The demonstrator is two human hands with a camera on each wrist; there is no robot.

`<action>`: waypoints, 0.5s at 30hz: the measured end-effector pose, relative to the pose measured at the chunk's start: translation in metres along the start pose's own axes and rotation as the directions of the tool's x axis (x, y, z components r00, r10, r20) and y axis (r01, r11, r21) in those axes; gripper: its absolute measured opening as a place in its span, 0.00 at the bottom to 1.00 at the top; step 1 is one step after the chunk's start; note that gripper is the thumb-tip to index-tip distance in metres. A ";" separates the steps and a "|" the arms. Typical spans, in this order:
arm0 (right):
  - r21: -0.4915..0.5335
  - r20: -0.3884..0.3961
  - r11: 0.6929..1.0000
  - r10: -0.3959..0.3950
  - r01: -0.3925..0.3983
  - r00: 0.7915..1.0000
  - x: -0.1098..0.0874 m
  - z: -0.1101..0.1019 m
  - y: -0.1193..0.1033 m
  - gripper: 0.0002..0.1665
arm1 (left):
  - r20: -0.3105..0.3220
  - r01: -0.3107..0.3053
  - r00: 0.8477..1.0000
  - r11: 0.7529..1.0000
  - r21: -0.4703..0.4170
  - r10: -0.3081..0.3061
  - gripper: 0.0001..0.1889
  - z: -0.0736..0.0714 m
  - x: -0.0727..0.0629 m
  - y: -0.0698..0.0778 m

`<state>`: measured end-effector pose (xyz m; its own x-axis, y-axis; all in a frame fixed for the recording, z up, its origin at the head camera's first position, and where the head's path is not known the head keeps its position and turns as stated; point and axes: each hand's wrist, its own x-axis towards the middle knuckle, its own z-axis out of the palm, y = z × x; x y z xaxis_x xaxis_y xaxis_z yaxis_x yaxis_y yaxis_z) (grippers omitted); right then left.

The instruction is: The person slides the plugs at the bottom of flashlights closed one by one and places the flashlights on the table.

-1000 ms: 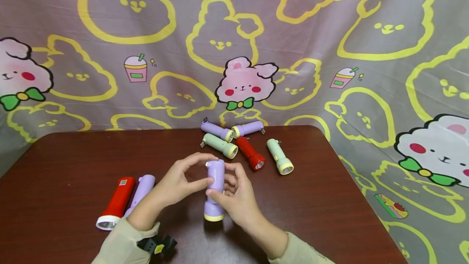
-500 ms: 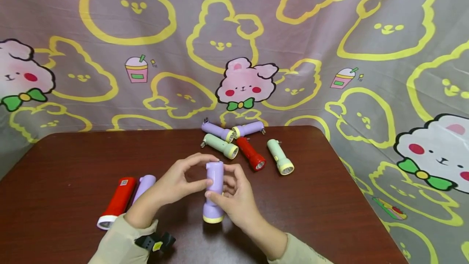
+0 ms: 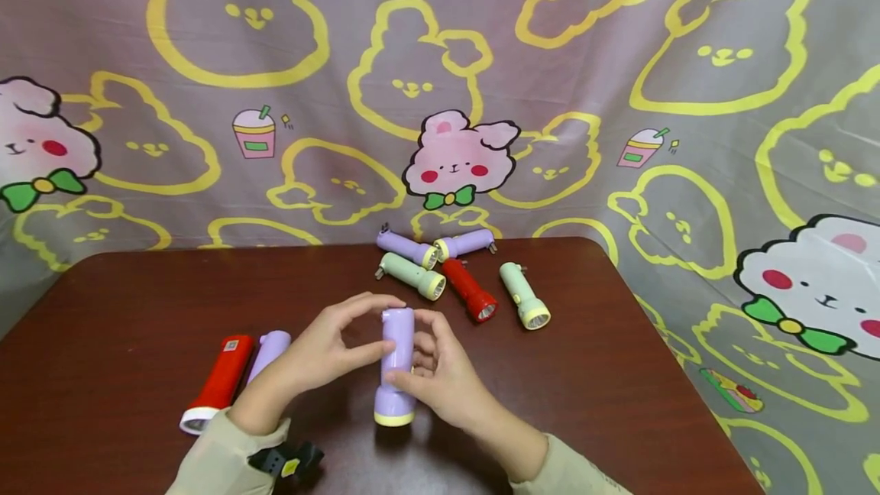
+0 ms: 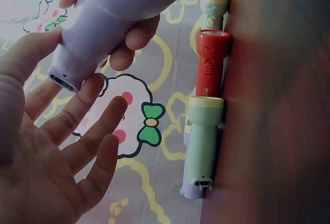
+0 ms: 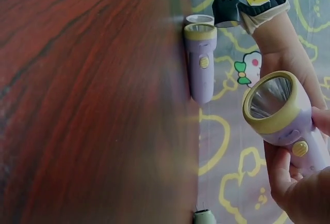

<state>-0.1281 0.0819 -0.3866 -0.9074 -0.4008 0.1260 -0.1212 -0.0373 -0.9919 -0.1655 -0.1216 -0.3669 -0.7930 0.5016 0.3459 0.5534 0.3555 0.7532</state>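
Note:
A light purple flashlight (image 3: 397, 361) with a yellow rim is held upright over the table, its lamp end down. My right hand (image 3: 447, 376) grips its body, thumb across the near side and fingers behind. My left hand (image 3: 326, 346) pinches the upper part, thumb on the side and index finger at the top end. In the left wrist view, a dark slot shows in the flashlight's tail (image 4: 64, 79), and the other left fingers are spread. The right wrist view shows the lamp lens and the yellow switch (image 5: 300, 148) on the body.
Left on the brown table (image 3: 137, 304) lie a red flashlight (image 3: 227, 373) with a white head and a purple flashlight (image 3: 270, 354), partly behind my left forearm. Toward the back are several more: purple, green (image 3: 410, 275), red (image 3: 470, 291), and another green one (image 3: 524, 296). A patterned curtain (image 3: 330, 113) hangs behind.
Both hands and the purple flashlight have shifted slightly left and down in the head view. The grip looks much the same, and the other flashlights stay put.

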 end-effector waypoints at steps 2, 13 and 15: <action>-0.028 0.005 1.000 -0.002 0.002 1.000 0.000 -0.001 -0.001 0.41 | -0.002 -0.006 1.000 1.000 0.007 0.006 0.25 0.000 0.000 0.000; -0.070 -0.010 0.997 0.029 -0.030 1.000 0.005 0.001 0.001 0.41 | -0.013 0.002 1.000 1.000 0.028 -0.001 0.25 -0.003 -0.005 -0.005; -0.070 -0.010 0.997 0.038 -0.039 0.999 0.006 0.002 0.001 0.43 | -0.012 0.010 1.000 0.999 0.034 -0.009 0.24 -0.004 -0.006 -0.006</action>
<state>-0.1327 0.0776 -0.3864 -0.9154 -0.3928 0.0879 -0.1137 0.0429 -0.9926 -0.1648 -0.1300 -0.3710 -0.8011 0.4886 0.3457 0.5541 0.3868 0.7372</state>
